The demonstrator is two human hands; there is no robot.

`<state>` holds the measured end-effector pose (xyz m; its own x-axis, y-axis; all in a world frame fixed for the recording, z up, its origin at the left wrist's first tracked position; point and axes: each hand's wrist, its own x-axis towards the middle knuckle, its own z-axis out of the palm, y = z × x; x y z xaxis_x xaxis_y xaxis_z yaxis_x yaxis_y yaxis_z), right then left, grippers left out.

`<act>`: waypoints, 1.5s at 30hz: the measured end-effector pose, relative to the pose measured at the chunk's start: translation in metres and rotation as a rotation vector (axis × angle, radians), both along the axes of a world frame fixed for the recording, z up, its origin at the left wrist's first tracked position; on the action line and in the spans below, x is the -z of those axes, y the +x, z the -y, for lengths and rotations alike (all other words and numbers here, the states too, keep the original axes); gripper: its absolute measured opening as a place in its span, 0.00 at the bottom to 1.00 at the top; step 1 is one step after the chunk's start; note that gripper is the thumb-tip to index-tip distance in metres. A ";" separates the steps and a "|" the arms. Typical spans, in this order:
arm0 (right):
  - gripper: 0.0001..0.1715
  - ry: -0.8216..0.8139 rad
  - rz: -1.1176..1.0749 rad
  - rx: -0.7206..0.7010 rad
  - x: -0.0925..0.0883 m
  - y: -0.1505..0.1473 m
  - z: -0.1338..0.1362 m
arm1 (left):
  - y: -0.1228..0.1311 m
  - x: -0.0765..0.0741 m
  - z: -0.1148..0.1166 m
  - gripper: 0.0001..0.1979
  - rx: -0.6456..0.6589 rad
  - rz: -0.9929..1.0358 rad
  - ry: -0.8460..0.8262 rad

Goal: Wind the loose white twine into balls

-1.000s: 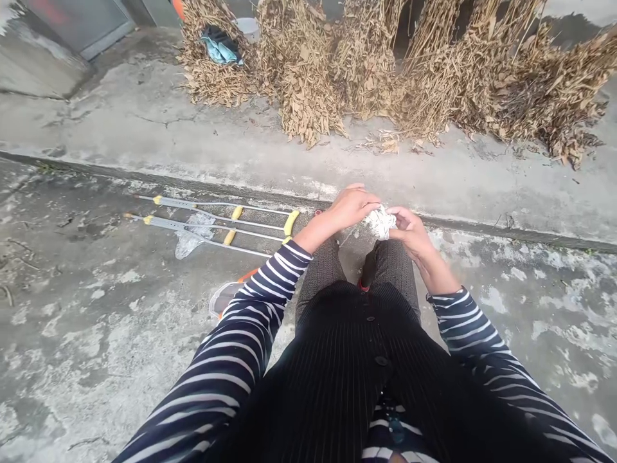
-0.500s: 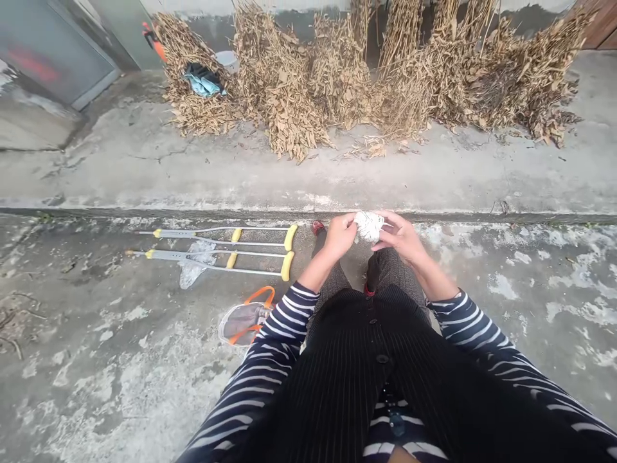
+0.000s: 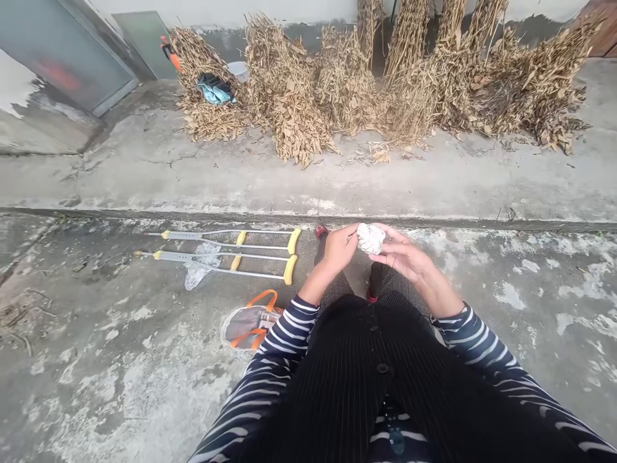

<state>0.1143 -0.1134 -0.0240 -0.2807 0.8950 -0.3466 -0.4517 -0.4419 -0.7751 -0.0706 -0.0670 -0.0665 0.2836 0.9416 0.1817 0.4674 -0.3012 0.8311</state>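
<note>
In front of my body I hold a ball of white string (image 3: 371, 239), its windings crossing over one another. My left hand (image 3: 340, 249) is closed at the ball's left side, thumb and fingertips pinched against it. On the other side, my right hand (image 3: 405, 254) curves its thumb and fingers around the ball's right edge. Both hands are above my knees, apart from the ground. The fingertips behind the ball are hidden.
Two crutches (image 3: 231, 245) with yellow pads lie on the concrete at left, over a clear plastic bag (image 3: 195, 273). Nearby is a see-through bag with orange handles (image 3: 241, 328). A low step (image 3: 318, 209) runs ahead, with bundles of dried stalks (image 3: 299, 96) against the wall.
The ball of string has turned slightly between my hands, showing its windings at another angle. The whole view has shifted a little, so the surroundings sit slightly lower and further right.
</note>
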 end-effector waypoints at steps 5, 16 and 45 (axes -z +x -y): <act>0.28 0.292 0.380 0.117 0.007 -0.005 -0.001 | -0.007 -0.006 -0.004 0.15 0.011 -0.082 0.149; 0.30 0.408 0.433 0.038 -0.027 0.007 -0.003 | -0.001 -0.027 -0.027 0.13 0.146 -0.002 0.172; 0.31 0.426 0.745 -0.163 0.028 0.026 -0.025 | -0.008 -0.037 -0.048 0.13 0.364 -0.365 0.339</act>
